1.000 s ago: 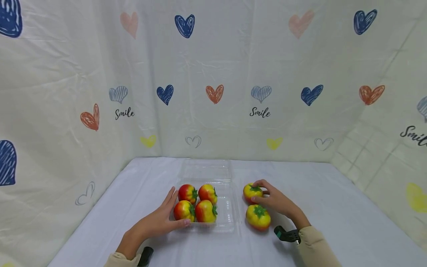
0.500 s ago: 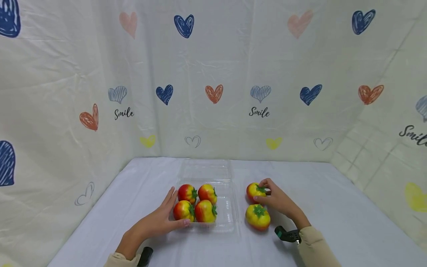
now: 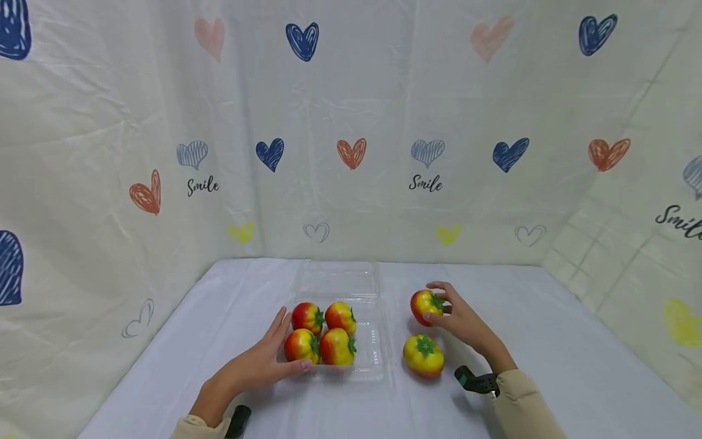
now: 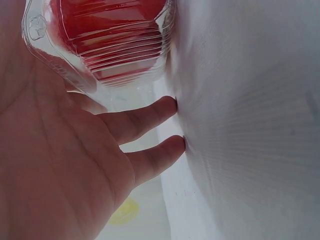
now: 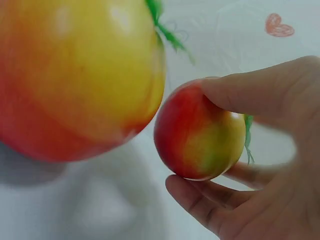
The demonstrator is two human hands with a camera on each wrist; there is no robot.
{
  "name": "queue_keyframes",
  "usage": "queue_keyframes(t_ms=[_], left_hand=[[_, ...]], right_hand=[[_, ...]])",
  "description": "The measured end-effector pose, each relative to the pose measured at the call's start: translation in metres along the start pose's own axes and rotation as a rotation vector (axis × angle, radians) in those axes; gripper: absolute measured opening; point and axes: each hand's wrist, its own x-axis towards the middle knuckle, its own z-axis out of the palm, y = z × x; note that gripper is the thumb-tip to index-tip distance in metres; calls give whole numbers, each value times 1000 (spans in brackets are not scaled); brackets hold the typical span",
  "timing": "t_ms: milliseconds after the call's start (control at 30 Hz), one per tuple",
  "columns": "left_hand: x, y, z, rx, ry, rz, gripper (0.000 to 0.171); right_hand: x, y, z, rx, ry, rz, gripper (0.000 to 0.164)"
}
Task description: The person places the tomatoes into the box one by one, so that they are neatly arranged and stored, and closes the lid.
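Observation:
In the head view, my right hand (image 3: 463, 320) pinches a red-and-yellow tomato-like fruit (image 3: 426, 306) between thumb and fingers, its green leafy top turned toward the palm. The right wrist view shows the thumb on one side of this fruit (image 5: 197, 137) and fingers on the other. A second such fruit (image 3: 423, 356) sits on the table, nearer the person. Several more fruits (image 3: 337, 346) lie in the left part of a clear plastic clamshell box (image 3: 373, 347). My left hand (image 3: 260, 364) rests against the box's left and front sides with straight fingers; two fingertips (image 4: 170, 106) touch the tablecloth.
The box's hinged lid (image 3: 337, 280) lies open toward the back. A white cloth covers the table (image 3: 482, 286). A curtain (image 3: 373, 91) printed with hearts rises behind and at both sides. Dark bands (image 3: 476, 381) are worn on the wrists.
My right hand has turned the fruit so its leafy top faces right, and moved it slightly up and to the right. The left hand and the box have stayed in place.

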Motion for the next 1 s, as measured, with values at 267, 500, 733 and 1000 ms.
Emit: queue_keyframes(t_ms=[267, 500, 733, 1000], left_hand=[[2, -1, 1, -12, 7, -3, 123], [2, 0, 0, -7, 12, 0, 123], [1, 0, 0, -4, 2, 0, 123], [-1, 1, -1, 1, 0, 0, 123]], right_hand=[[-3, -20, 3, 4, -10, -143, 61], [-5, -43, 11, 44, -5, -86, 62], [-5, -63, 25, 131, -26, -116, 69], [-4, -75, 39, 222, -45, -125, 70]])
